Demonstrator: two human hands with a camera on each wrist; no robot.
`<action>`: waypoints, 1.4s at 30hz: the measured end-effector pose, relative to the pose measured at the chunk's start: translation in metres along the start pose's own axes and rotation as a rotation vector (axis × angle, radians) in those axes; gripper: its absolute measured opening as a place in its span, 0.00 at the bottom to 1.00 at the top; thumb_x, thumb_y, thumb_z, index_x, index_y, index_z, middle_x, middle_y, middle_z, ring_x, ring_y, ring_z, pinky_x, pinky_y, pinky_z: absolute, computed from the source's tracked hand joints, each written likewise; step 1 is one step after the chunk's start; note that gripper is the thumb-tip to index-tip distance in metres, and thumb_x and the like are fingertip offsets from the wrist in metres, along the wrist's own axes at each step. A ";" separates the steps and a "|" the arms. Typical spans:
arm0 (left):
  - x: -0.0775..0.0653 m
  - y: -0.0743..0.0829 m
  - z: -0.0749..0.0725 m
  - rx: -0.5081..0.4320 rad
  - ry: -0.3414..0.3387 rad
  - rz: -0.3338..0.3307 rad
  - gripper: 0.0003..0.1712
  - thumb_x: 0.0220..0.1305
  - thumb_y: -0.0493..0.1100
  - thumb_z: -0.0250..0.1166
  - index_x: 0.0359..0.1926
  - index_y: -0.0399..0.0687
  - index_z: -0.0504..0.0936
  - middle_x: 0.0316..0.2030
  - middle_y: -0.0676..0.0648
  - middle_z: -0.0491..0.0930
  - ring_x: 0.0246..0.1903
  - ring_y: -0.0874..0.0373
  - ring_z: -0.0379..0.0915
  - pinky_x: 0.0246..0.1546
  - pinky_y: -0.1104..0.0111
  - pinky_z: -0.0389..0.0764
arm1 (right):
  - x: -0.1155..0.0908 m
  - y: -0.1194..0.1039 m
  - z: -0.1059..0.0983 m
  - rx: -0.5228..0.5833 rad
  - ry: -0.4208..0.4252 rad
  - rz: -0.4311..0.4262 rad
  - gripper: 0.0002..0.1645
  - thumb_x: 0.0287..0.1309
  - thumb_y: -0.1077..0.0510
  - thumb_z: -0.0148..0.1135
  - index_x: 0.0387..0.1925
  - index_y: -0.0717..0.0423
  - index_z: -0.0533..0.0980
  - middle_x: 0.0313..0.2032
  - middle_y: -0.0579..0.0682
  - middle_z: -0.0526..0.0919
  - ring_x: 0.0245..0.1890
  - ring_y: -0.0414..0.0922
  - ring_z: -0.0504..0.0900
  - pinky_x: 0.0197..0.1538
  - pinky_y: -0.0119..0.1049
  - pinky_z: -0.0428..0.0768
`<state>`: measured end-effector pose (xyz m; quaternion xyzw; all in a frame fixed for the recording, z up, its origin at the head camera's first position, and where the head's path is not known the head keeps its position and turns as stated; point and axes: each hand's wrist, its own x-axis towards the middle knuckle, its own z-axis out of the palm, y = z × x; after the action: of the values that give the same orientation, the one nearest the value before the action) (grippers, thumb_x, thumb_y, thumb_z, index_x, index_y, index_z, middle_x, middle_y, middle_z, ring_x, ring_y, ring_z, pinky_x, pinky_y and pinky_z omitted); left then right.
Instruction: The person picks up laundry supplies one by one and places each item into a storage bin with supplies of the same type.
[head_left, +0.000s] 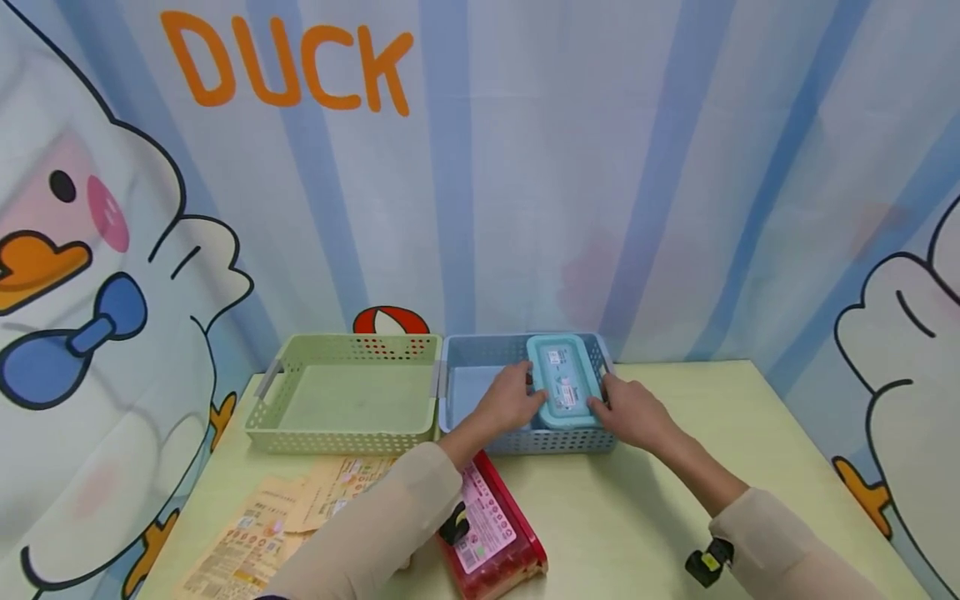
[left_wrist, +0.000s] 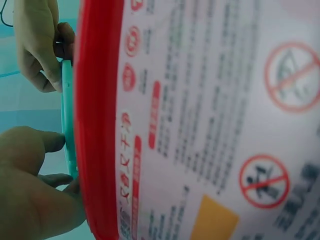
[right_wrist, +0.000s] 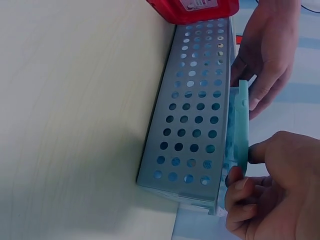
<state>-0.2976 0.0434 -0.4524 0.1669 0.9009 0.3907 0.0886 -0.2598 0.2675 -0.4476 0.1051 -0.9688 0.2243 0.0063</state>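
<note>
A light teal lidded box with labels on its lid lies lengthwise in the right part of the blue perforated basket. My left hand grips its left edge, thumb on the lid. Opposite, my right hand holds the right edge near the front corner. In the right wrist view the teal lid shows just above the basket's rim, with the right fingers bent under its edge. From the left wrist, both hands appear beside the teal edge; a red container hides much of that view.
A green perforated basket stands against the blue one's left side. In front, the labelled red container lies on the table partly under my left forearm. Tan printed packets lie at front left. A striped curtain hangs behind.
</note>
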 end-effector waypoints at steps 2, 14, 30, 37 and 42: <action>-0.001 0.000 -0.002 0.003 -0.001 -0.010 0.39 0.78 0.46 0.63 0.80 0.34 0.60 0.69 0.34 0.73 0.68 0.42 0.73 0.65 0.52 0.78 | 0.001 -0.002 -0.001 -0.029 0.001 -0.012 0.15 0.76 0.53 0.61 0.38 0.61 0.73 0.22 0.50 0.72 0.21 0.45 0.71 0.25 0.38 0.67; -0.010 0.010 -0.020 0.060 -0.095 0.015 0.38 0.77 0.51 0.64 0.78 0.36 0.65 0.66 0.34 0.77 0.65 0.41 0.75 0.63 0.49 0.79 | -0.003 -0.007 -0.014 -0.214 -0.037 -0.024 0.15 0.74 0.49 0.63 0.36 0.57 0.74 0.22 0.49 0.73 0.21 0.45 0.72 0.24 0.39 0.68; -0.032 0.015 -0.061 0.270 -0.249 0.270 0.46 0.71 0.57 0.71 0.83 0.54 0.62 0.79 0.39 0.59 0.77 0.43 0.58 0.72 0.46 0.69 | -0.008 -0.020 -0.042 -0.260 0.057 -0.203 0.14 0.69 0.52 0.70 0.41 0.59 0.80 0.31 0.49 0.85 0.24 0.43 0.78 0.26 0.41 0.76; -0.042 0.007 -0.076 0.264 -0.241 0.265 0.50 0.70 0.64 0.69 0.84 0.54 0.60 0.81 0.41 0.56 0.78 0.42 0.57 0.72 0.43 0.68 | -0.012 -0.029 -0.050 -0.298 0.093 -0.202 0.20 0.67 0.48 0.72 0.48 0.59 0.79 0.31 0.49 0.81 0.31 0.49 0.77 0.31 0.47 0.74; -0.049 0.005 -0.085 0.322 -0.216 0.272 0.49 0.71 0.65 0.67 0.84 0.56 0.59 0.81 0.42 0.56 0.78 0.41 0.55 0.72 0.42 0.68 | -0.015 -0.034 -0.052 -0.336 0.084 -0.186 0.32 0.67 0.43 0.72 0.61 0.62 0.77 0.51 0.62 0.85 0.50 0.63 0.82 0.48 0.63 0.80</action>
<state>-0.2752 -0.0288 -0.3893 0.3396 0.9061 0.2302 0.1033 -0.2397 0.2636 -0.3870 0.1821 -0.9776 0.0623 0.0851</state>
